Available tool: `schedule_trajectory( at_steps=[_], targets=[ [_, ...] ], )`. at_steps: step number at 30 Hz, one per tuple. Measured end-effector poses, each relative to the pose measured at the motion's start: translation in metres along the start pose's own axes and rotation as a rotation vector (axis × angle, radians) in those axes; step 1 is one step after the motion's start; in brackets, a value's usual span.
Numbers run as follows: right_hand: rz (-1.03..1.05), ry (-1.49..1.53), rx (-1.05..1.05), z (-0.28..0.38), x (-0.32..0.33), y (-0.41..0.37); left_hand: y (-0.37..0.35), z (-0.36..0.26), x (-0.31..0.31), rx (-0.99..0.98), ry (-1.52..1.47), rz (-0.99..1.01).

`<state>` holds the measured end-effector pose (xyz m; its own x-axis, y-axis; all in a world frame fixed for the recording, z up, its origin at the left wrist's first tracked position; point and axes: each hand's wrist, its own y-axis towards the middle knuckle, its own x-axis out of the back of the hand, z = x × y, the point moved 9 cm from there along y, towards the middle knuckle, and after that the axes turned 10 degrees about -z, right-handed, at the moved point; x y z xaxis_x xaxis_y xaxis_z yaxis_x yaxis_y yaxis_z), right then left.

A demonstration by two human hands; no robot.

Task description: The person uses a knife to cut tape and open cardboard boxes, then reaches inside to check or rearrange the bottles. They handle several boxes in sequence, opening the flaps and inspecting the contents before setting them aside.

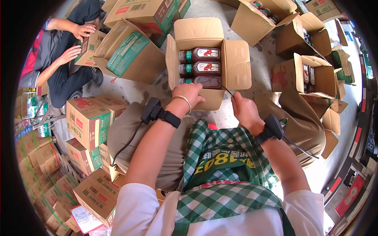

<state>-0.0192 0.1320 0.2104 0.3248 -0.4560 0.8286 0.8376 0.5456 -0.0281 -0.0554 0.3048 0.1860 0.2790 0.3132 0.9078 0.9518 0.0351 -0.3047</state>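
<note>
An open cardboard box (236,63) stands in front of me, its flaps folded out. Dark bottles lie in it: two upper ones, such as the middle bottle (206,67), show white labels with a red figure. The nearest bottle (209,82) shows no such label on its upper face. My left hand (187,97) is closed at the cap end of this nearest bottle, its thumb by the box's near edge; the fingertips are partly hidden. My right hand (245,111) is closed on a thin dark rod-like tool (227,90), whose tip reaches the bottle's base end.
At the left, a co-worker's hands (76,44) rest on a small carton (89,48). A carton with a green panel (128,53) stands nearer. Open boxes with bottles (309,76) stand at the right. Stacked cartons (88,124) are beside my left leg.
</note>
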Motion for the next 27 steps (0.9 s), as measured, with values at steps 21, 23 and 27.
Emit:
schedule_trajectory(
  at_steps=[21, 23, 27],
  targets=[
    [0.055, 0.04, -0.136, -0.057, -0.068, -0.009, -0.012, -0.016, 0.013, -0.186, 0.066, -0.506],
    [0.024, 0.089, -0.079, -0.062, -0.065, -0.016, -0.013, -0.007, 0.011, -0.175, 0.067, -0.448],
    [-0.063, 0.353, -0.098, -0.079, -0.038, -0.029, -0.011, 0.013, 0.008, 0.0, 0.053, -0.468]
  ],
)
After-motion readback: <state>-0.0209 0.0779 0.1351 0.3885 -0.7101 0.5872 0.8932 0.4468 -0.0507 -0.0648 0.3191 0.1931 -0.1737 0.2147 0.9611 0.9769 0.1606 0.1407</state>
